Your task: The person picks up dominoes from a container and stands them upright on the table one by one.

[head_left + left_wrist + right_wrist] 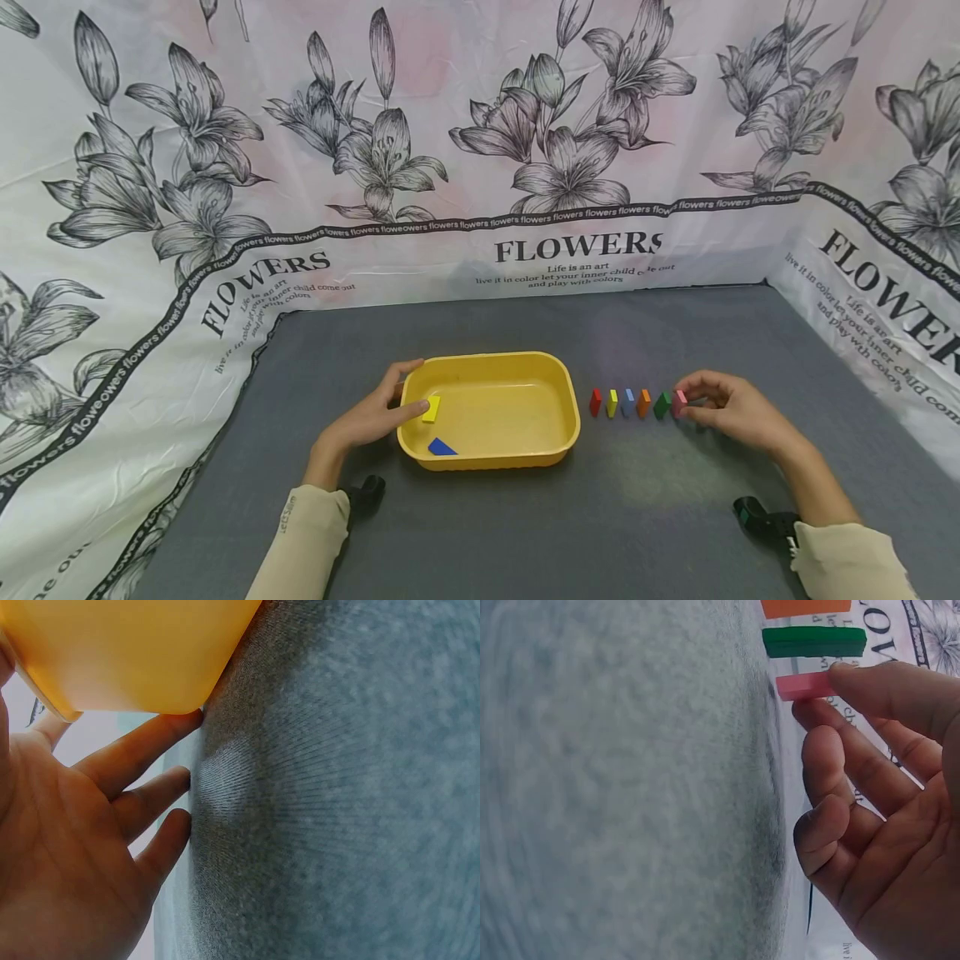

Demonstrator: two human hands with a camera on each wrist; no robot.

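My left hand point(372, 415) holds the left rim of a yellow plastic basin point(487, 462), thumb over the edge and fingers along the outside wall. Inside the basin, a yellow block point(431, 409) lies close to the thumb and a blue block point(442, 447) lies near the front wall. To the right, my right hand point(723, 408) pinches a pink block point(804, 686) between thumb and fingertip. That block stands on edge at the right end of a row, beside a green block point(662, 405). The right wrist view shows a small gap between these two.
Continuing leftward, the row has an orange block point(643, 403), a light blue block point(628, 403), a yellow upright block point(612, 403) and a red block point(596, 402). They stand on a grey cloth surface point(525, 533). A flower-printed sheet point(420, 275) rises behind and at both sides.
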